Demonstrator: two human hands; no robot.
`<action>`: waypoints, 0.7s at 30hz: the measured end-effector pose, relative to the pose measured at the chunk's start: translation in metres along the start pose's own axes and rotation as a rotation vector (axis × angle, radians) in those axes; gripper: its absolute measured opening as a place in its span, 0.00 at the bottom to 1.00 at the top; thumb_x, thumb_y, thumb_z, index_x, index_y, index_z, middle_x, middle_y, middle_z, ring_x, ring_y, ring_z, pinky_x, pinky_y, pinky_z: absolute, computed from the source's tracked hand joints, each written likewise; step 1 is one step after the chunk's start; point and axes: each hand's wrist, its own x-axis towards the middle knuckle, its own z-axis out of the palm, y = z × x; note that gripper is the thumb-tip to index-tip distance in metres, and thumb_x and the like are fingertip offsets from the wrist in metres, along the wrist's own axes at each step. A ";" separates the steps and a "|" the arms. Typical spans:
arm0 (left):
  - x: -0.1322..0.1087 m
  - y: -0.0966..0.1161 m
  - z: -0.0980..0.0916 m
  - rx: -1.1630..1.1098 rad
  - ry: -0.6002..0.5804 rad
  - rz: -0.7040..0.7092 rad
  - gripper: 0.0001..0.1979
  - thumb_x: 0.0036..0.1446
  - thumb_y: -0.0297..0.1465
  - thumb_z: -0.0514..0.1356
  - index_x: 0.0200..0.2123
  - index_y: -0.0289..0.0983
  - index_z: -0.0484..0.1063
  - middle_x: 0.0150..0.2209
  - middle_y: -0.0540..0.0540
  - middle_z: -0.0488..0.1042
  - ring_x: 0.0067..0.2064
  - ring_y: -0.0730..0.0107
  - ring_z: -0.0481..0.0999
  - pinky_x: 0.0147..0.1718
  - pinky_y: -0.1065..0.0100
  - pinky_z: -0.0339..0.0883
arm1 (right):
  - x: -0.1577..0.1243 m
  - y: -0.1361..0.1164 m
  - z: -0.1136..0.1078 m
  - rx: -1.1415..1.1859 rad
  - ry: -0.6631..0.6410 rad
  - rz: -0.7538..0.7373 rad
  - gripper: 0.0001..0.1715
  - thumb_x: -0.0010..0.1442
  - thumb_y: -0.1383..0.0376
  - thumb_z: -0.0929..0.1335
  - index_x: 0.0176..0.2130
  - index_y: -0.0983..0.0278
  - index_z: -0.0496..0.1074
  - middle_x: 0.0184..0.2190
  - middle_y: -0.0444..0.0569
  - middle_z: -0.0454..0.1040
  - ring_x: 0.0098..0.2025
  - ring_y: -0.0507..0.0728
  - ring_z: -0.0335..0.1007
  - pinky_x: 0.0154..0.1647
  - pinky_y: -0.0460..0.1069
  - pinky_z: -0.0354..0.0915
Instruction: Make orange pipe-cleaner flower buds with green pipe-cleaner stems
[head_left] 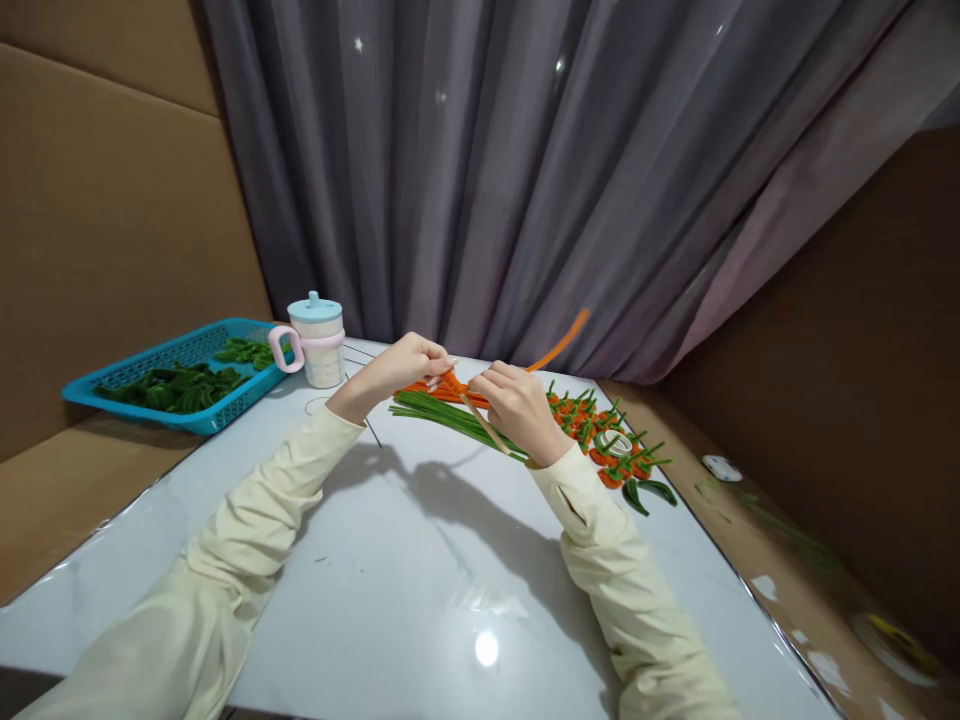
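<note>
My left hand (411, 364) pinches a small orange fuzzy piece (453, 383) above the middle of the table. Close on its right, my right hand (517, 402) has its fingers closed on an orange fuzzy strip (561, 342), whose free end rises to the upper right. A thin light-coloured stick (486, 424) slants down from between the hands. Below and behind them lie a bundle of green stems (442, 412) and some orange strips (420, 391), partly covered by the hands. Orange pieces with green stems (585, 420) are clustered right of my right hand.
A blue basket (214, 418) of green leaf pieces sits at the left, beside a lidded cup (321, 345) with a pink handle. A roll of tape (613, 443) rests on the orange cluster, with two dark green leaves (646, 493) nearby. A grey curtain hangs behind the white table (390, 600).
</note>
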 end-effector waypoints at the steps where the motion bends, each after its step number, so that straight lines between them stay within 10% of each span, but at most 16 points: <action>1: 0.001 -0.001 -0.001 -0.078 -0.042 -0.030 0.17 0.51 0.33 0.59 0.13 0.36 0.62 0.13 0.51 0.59 0.16 0.76 0.56 0.18 0.71 0.49 | 0.000 0.000 0.001 0.039 0.068 -0.018 0.14 0.61 0.72 0.59 0.26 0.64 0.67 0.25 0.51 0.70 0.31 0.56 0.60 0.33 0.49 0.54; 11: 0.010 -0.012 0.048 -0.515 0.108 -0.072 0.10 0.51 0.26 0.59 0.20 0.35 0.62 0.19 0.53 0.60 0.20 0.79 0.60 0.22 0.74 0.59 | 0.000 0.002 0.041 0.460 0.586 0.430 0.10 0.58 0.67 0.59 0.26 0.62 0.63 0.24 0.47 0.70 0.26 0.54 0.63 0.30 0.48 0.59; 21: 0.006 -0.027 0.067 -0.221 0.597 0.167 0.14 0.56 0.40 0.58 0.25 0.36 0.67 0.20 0.53 0.66 0.23 0.75 0.64 0.25 0.74 0.57 | 0.006 -0.013 0.049 1.055 0.559 0.673 0.12 0.56 0.58 0.61 0.28 0.63 0.64 0.21 0.45 0.71 0.11 0.47 0.55 0.10 0.44 0.52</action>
